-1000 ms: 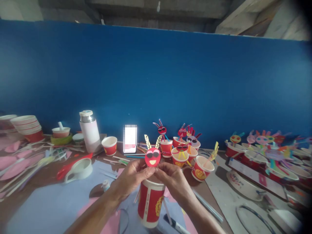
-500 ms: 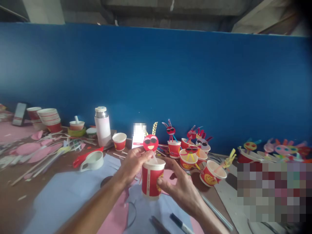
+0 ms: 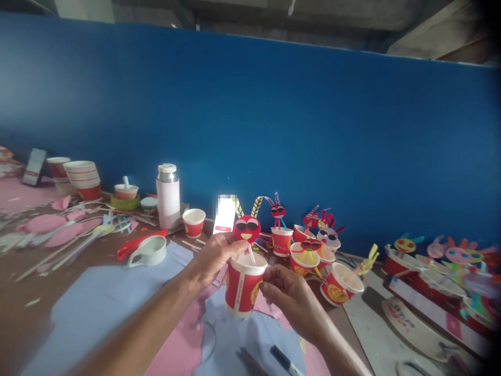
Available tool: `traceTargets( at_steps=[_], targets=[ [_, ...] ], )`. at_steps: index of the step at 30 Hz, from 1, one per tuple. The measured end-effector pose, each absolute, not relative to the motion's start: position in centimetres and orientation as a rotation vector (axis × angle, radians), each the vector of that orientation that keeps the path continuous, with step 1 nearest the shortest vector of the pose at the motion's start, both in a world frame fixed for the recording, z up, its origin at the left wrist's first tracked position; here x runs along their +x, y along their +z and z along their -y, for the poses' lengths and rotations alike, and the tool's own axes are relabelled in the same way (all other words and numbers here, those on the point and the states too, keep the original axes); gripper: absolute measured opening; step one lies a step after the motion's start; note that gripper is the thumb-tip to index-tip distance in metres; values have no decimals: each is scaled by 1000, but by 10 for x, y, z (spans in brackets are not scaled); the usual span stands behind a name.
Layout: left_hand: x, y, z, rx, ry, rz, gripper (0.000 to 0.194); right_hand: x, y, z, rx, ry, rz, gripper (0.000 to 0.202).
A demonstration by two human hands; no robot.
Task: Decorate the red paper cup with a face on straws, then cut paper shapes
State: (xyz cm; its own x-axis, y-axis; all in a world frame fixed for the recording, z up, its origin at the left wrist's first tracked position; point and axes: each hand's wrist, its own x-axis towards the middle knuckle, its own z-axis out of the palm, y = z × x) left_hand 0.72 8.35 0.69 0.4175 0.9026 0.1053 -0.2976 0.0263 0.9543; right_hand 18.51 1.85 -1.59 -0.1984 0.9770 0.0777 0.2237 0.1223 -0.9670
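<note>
A red round paper face with dark eyes, a yellow mouth and leafy striped antennae stands above a red-and-white paper cup. My left hand pinches the face's lower edge, its thumb just over the cup's rim; the other fingers are partly hidden behind. From the face, pale straw pieces run down into the cup, which tilts slightly. My right hand is closed by the cup's right side, thumb against curled fingers. Whatever these fingertips pinch, if anything, I cannot make out.
Behind the cup stand a lit phone and several finished cup figures. Left are a white bottle, a tape dispenser and stacked cups. A marker lies in front on blue paper.
My right hand's fingers, spread around the cup before, have curled closed by its side. The cup now leans a little. The whole view has shifted slightly.
</note>
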Motion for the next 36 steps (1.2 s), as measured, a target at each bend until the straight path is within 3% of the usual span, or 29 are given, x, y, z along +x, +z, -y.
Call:
traceTargets(
  at_steps=[8,20,32,36],
  targets=[
    [10,5,-82,1168,1025,-623,20,181,-7,-13,-1184,1130,1721,17],
    [-4,23,-72,1256,857,-623,60,180,2,-10,-1167,1084,1624,18],
    [-3,25,-73,1258,798,-430,55,186,1,-5,-1248,977,1742,23],
    [-1,24,-71,1346,786,-530,59,193,10,-6,-1353,673,1745,23]
  ],
)
